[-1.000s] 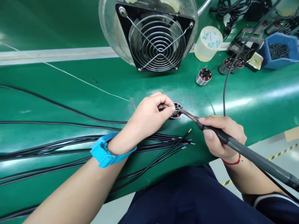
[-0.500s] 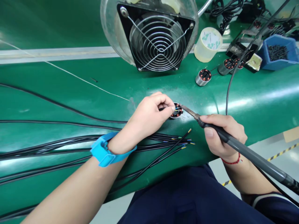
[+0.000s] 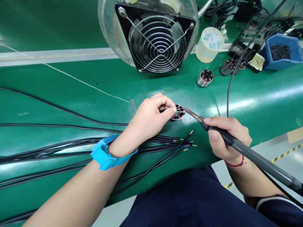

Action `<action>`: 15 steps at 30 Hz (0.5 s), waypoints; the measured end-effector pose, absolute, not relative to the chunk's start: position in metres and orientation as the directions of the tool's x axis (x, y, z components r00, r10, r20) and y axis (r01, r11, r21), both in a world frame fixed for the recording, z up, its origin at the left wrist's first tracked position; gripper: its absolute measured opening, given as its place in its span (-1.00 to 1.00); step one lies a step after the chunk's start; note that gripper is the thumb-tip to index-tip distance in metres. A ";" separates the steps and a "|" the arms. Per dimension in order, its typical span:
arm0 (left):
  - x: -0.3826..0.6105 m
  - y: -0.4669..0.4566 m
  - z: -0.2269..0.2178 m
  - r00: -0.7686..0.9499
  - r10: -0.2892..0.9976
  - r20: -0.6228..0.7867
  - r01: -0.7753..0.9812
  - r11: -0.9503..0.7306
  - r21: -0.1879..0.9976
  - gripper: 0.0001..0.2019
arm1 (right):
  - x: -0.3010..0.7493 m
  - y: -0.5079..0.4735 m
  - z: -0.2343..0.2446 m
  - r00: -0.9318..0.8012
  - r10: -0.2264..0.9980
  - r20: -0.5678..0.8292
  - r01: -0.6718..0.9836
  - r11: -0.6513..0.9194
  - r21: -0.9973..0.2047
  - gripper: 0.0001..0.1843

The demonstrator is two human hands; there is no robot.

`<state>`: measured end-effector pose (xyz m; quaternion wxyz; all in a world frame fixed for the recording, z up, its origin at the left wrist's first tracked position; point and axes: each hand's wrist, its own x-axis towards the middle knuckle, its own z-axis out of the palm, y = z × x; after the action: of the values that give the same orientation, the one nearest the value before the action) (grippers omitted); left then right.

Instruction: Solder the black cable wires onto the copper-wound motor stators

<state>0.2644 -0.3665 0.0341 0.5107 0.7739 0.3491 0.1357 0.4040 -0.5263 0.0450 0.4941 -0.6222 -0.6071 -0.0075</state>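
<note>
My left hand [image 3: 156, 112], with a blue strap on its wrist, pinches the end of a black cable [image 3: 111, 123] whose thin coloured wires reach over a motor stator [image 3: 181, 116]. The stator is a round metal ring with copper windings, lying on the green mat, partly hidden by my fingertips. In my right hand [image 3: 228, 137] is a soldering iron [image 3: 227, 137], gripped like a pen. Its tip [image 3: 186, 109] is at the stator's right upper rim, close to the wires; whether it touches them I cannot tell. Several more black cables [image 3: 163, 145] with coloured wire ends lie below my left hand.
A fan [image 3: 161, 50] with a wire guard stands at the back. Behind to the right are a tape roll [image 3: 205, 55], a loose stator [image 3: 204, 80], further stators [image 3: 227, 67], a small sponge tray [image 3: 257, 62] and a blue bin [image 3: 281, 64] of dark small parts. The iron's cord [image 3: 229, 91] hangs across the right.
The whole view has shifted slightly. Both hands keep their holds, and the iron's tip stays at the stator's right upper rim.
</note>
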 end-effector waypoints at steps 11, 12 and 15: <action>0.264 -0.365 0.034 0.725 0.678 -0.120 0.381 -0.248 0.891 -0.88 | 0.423 -0.499 0.041 0.206 0.936 0.287 0.630 0.097 -0.771 -0.63; 0.264 -0.365 0.034 0.722 0.680 -0.125 0.387 -0.248 0.888 -0.88 | 0.426 -0.495 0.039 0.166 0.951 0.259 0.624 0.102 -0.775 -0.64; 0.264 -0.366 0.034 0.720 0.681 -0.136 0.398 -0.243 0.885 -0.88 | 0.431 -0.483 0.027 0.101 0.973 0.209 0.526 0.126 -0.841 -0.53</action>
<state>0.2641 -0.3656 0.0339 0.5076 0.7760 0.3474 0.1395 0.4307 -0.4826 0.0265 0.4267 -0.6071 -0.6172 0.2616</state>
